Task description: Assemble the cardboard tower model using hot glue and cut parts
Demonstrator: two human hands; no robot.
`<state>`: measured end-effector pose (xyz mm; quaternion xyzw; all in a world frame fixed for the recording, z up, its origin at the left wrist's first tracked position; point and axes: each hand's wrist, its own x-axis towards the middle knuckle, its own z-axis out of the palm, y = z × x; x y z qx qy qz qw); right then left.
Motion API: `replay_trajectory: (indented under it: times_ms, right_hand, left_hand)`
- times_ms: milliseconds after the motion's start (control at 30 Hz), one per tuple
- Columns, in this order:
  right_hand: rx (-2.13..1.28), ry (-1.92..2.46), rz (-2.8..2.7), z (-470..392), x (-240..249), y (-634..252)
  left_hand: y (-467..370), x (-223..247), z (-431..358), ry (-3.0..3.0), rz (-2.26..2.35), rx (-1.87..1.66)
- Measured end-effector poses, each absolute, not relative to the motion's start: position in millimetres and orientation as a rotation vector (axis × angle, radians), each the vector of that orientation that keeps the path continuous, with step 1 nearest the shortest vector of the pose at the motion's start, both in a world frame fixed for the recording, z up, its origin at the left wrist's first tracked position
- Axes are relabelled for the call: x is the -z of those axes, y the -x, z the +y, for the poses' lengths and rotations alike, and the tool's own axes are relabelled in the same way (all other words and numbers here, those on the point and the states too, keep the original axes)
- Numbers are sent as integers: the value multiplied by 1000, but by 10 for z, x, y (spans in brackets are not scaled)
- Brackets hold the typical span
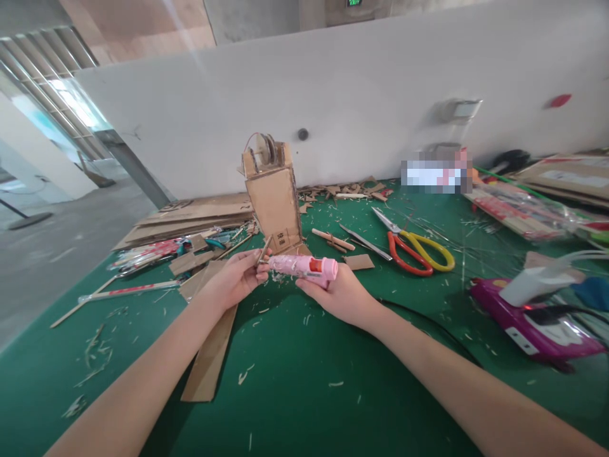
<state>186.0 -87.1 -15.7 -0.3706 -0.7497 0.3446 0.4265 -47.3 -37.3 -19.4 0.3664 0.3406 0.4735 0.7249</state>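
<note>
In my right hand (340,292) is a pink hot glue gun (304,268), its nozzle pointing left. My left hand (242,274) pinches a small thin brown piece (264,249), perhaps a stick or cardboard strip, right at the nozzle tip. Just behind both hands a cardboard tower (273,203) stands upright, with round cardboard discs (265,150) mounted at its top. A long cardboard strip (209,362) lies on the table under my left wrist. The glue gun's handle is mostly hidden by my right hand.
Scissors (413,247) with red and yellow handles, tweezers (366,241) and short wooden sticks (333,240) lie right of the tower. A purple power strip (537,330) sits at the right. Cardboard sheets (190,212) are stacked at the left; scraps litter the green table (295,406).
</note>
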Motion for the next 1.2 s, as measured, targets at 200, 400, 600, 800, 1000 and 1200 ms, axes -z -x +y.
replay_trajectory:
  times_ms: [200, 400, 600, 800, 1000, 1200]
  right_hand:
    - [-859, 938, -1873, -868, 156, -1856]
    - [-791, 1002, -1855, -846, 168, -1861]
    - [-772, 1078, -1829, -839, 168, -1870]
    - [-796, 978, -1873, -859, 157, -1862]
    - [-816, 922, -1874, -866, 145, -1851]
    - [-788, 995, -1872, -855, 162, -1860]
  left_hand:
    - [468, 186, -387, -816, 713, -1045]
    - [456, 173, -401, -808, 693, -1050]
    - [446, 175, -409, -811, 689, -1054]
    - [437, 159, -405, -779, 705, -1045]
    - [446, 160, -400, -775, 722, -1042]
    - [453, 171, -398, -767, 711, -1043]
